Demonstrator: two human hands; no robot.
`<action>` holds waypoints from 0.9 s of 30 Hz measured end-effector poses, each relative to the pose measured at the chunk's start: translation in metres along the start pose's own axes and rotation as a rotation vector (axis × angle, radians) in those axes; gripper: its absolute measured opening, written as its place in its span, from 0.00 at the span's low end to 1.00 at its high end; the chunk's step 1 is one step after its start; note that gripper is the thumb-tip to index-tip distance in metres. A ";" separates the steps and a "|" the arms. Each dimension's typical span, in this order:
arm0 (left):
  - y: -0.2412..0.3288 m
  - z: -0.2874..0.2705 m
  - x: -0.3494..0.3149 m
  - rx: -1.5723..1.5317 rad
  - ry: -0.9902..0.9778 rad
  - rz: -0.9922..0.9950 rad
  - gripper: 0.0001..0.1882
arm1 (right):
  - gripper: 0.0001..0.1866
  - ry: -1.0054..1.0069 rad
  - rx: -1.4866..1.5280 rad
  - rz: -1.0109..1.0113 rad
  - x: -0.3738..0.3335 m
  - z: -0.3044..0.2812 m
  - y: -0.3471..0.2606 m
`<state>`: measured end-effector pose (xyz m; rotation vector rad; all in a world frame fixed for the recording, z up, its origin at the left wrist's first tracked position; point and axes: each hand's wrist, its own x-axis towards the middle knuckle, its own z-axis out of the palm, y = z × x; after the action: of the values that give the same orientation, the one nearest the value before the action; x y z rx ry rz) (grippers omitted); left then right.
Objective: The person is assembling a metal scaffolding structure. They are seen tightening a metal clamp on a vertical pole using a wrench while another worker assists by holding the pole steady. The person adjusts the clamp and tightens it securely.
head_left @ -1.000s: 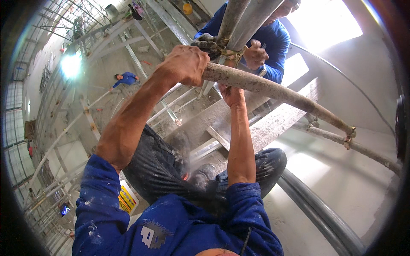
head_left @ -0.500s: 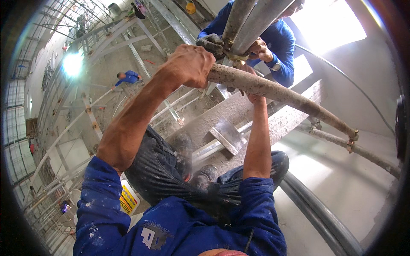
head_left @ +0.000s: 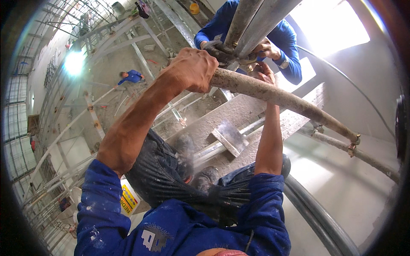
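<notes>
My left hand (head_left: pixel 194 70) is closed around the near end of a rough, plaster-spattered scaffold pipe (head_left: pixel 277 94), which slopes away to the right. My right hand (head_left: pixel 265 73) reaches past the pipe's far side, its fingers bent at a brass-coloured scaffold clamp (head_left: pixel 249 67) below the upright pipes; the pipe hides part of that wrist. Two upright metal pipes (head_left: pixel 260 27) meet at this joint. A co-worker in blue has a gloved hand (head_left: pixel 218 52) on the left of the uprights and a bare hand (head_left: pixel 268 48) on their right.
Under my legs run dusty planks (head_left: pixel 222 115) with a flat metal plate (head_left: pixel 230 137) on them. Another pipe with a clamp (head_left: pixel 353 145) lies to the right, beside a white wall. Lower down at left, a person (head_left: pixel 131 77) stands among metal frames. A yellow-labelled container (head_left: pixel 129 198) sits by my left elbow.
My right hand has moved up and right, from under the sloping pipe to beyond it at the clamp. My left hand keeps its grip. The co-worker's hands have shifted slightly.
</notes>
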<state>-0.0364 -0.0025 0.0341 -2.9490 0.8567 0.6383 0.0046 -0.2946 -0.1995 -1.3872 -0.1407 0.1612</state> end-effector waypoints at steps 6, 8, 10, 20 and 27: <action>-0.002 0.008 0.006 -0.040 0.018 0.020 0.17 | 0.19 -0.014 0.000 -0.017 -0.001 -0.004 -0.012; -0.002 0.006 0.005 -0.031 0.041 0.031 0.17 | 0.19 -0.023 0.004 -0.031 -0.001 -0.004 -0.013; -0.002 0.006 0.003 -0.025 0.041 0.020 0.17 | 0.19 -0.041 0.011 -0.046 0.003 -0.003 -0.015; -0.001 0.002 0.004 -0.011 -0.012 -0.005 0.17 | 0.18 -0.108 0.036 -0.066 -0.003 -0.009 -0.016; -0.001 0.003 0.004 -0.025 0.013 0.005 0.18 | 0.18 -0.385 0.105 -0.048 -0.017 -0.036 -0.007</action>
<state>-0.0344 -0.0033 0.0301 -2.9774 0.8636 0.6360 -0.0054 -0.3339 -0.1990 -1.2356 -0.4787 0.3896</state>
